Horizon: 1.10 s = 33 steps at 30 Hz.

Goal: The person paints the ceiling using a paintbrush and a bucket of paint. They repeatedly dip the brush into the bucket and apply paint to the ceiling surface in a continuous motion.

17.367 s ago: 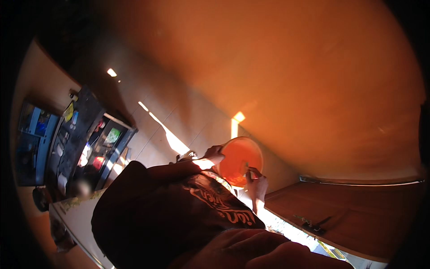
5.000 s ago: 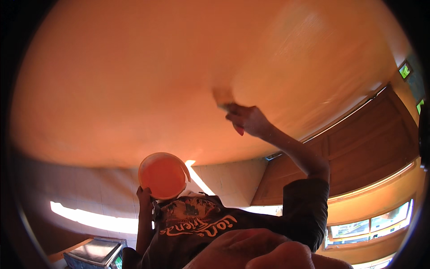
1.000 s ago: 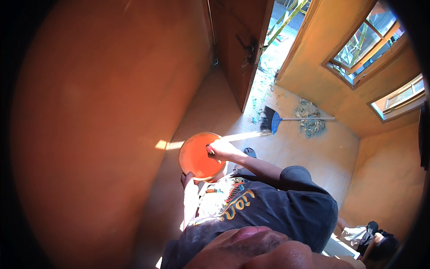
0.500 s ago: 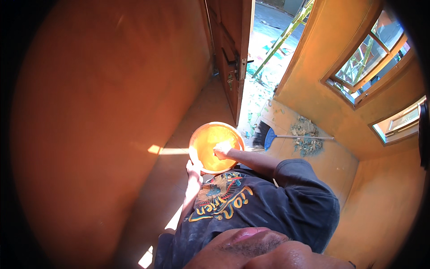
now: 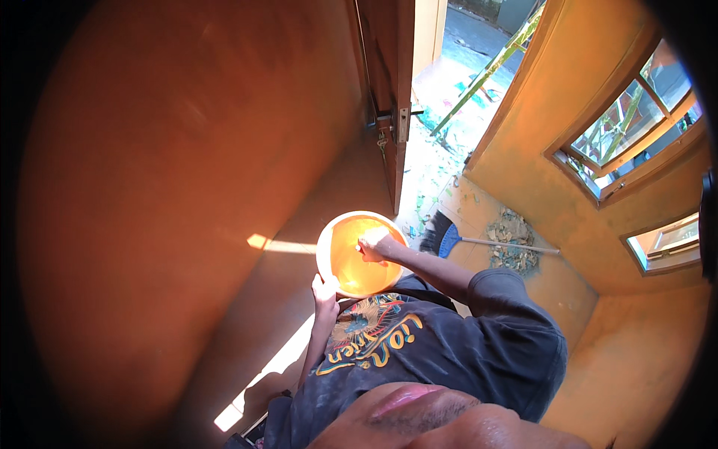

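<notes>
Orange plastic basin [image 5: 351, 258]: light, rigid, likely slick inside; your left hand [image 5: 325, 288] grip clasps its near rim, right hand [image 5: 372, 245] closed inside it.

- Floor [image 5: 576, 292], orange-toned, fills the right of the frame below the wall and windows.
- Broom [image 5: 449, 239] lies on it, centre-right, blue head left, handle pointing right.
- Debris pile [image 5: 512, 243] just beside the handle.
- Sunlit strips at lower left.
</notes>
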### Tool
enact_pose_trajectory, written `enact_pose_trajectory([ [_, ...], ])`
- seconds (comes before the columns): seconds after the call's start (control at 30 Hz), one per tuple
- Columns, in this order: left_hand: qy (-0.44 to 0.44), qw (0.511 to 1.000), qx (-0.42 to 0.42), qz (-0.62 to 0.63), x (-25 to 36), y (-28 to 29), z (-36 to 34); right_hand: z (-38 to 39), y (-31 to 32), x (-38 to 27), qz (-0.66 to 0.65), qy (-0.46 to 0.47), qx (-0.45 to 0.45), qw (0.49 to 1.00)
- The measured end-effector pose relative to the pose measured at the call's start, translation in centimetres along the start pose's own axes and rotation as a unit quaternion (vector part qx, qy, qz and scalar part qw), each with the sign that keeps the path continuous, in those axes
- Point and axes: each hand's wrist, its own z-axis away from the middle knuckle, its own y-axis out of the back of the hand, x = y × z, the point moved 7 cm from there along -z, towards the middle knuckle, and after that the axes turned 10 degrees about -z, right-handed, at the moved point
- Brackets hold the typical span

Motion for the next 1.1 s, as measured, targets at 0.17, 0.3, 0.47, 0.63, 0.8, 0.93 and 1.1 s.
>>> enact_pose_trajectory([
  [0.17, -0.038, 0.999, 0.021, -0.033, 1.2, -0.1, -0.1, 1.3, 1.6, 1.2, 0.045, 0.026, 0.161, 0.986],
  [0.3, -0.029, 1.0, 0.005, -0.005, 1.5, -0.4, -0.9, 0.9, 2.3, 1.5, 0.036, 0.012, 0.12, 0.992],
  [0.47, 0.166, 0.967, -0.048, 0.188, -5.0, -5.6, 2.8, 1.1, 2.1, 2.4, 0.012, 0.066, 0.193, 0.979],
  [0.63, 0.063, 0.989, -0.135, -0.001, -2.6, -3.7, 2.6, 2.6, 4.6, 1.8, 0.013, 0.044, 0.208, 0.977],
  [0.8, 0.016, 0.998, -0.063, -0.026, -0.3, -1.0, 0.6, 1.4, 4.1, 3.2, -0.001, -0.01, 0.185, 0.983],
  [0.93, -0.022, 0.998, -0.015, -0.061, -0.2, 0.1, 0.1, 0.8, 4.8, 1.6, -0.013, 0.049, 0.243, 0.969],
  [1.1, 0.163, 0.972, -0.061, 0.155, -5.8, -1.8, -0.3, -1.7, 3.6, 1.0, 0.016, -0.037, 0.13, 0.991],
])
